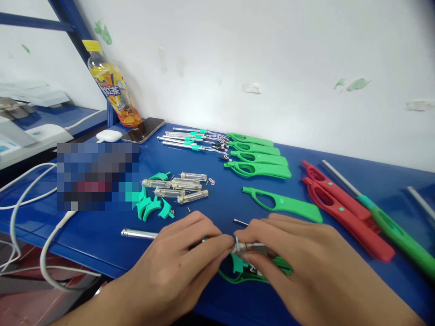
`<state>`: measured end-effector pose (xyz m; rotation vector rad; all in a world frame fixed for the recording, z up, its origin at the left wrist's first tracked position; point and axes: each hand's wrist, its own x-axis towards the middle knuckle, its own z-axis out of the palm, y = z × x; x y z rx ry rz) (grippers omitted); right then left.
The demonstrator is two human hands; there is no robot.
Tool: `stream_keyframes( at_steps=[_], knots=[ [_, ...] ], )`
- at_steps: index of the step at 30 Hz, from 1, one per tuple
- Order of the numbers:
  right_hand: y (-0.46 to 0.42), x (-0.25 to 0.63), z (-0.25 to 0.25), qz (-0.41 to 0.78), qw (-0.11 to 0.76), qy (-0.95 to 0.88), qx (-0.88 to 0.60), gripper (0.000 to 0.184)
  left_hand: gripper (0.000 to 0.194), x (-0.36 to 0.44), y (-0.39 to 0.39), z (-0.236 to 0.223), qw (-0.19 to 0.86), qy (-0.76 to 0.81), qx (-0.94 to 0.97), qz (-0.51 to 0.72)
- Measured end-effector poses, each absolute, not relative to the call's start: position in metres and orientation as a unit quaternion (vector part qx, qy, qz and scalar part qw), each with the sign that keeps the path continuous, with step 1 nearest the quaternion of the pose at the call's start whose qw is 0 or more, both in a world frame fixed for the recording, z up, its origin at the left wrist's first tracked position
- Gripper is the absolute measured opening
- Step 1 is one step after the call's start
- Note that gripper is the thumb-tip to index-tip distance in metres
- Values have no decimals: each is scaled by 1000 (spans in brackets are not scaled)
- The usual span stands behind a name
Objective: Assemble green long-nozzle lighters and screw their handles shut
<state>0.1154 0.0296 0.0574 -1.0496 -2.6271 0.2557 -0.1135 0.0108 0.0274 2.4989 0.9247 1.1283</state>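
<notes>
My left hand [176, 262] is closed, its thumb and fingertips pinched at a small pale part at the end of a clear fuel tank [254, 246]. My right hand [306, 258] grips that tank, whose far end is hidden by the fingers. Below both hands lies an open green lighter shell [231, 277], largely covered, with a teal trigger [237, 263] at it. From behind my left hand a silver lighter tube [139, 233] sticks out to the left. A thin metal rod [240, 222] shows beside my right fingers.
Several clear fuel tanks [186, 184] and teal triggers [151, 208] lie ahead. Behind them are metal tubes with wires [183, 144] and green shells [260, 170]. Red shells [346, 217] and a green lighter [401, 231] lie right. A phone [144, 130] and drink bottle [113, 86] stand back left.
</notes>
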Motion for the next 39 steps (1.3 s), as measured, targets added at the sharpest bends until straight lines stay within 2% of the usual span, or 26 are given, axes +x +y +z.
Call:
stream_keyframes(
  at_steps=[5, 10, 17, 39],
  knots=[
    [30, 117, 57, 87, 164, -910, -371, 13, 19, -112, 11, 26, 142, 333, 841, 403],
    [33, 125, 61, 123, 208, -891, -384, 15, 20, -111, 12, 28, 139, 358, 819, 427],
    [33, 124, 63, 104, 240, -891, -372, 16, 17, -114, 12, 31, 147, 373, 806, 437],
    [30, 123, 57, 57, 196, -901, -384, 10, 17, -114, 12, 26, 135, 347, 828, 418]
  ],
)
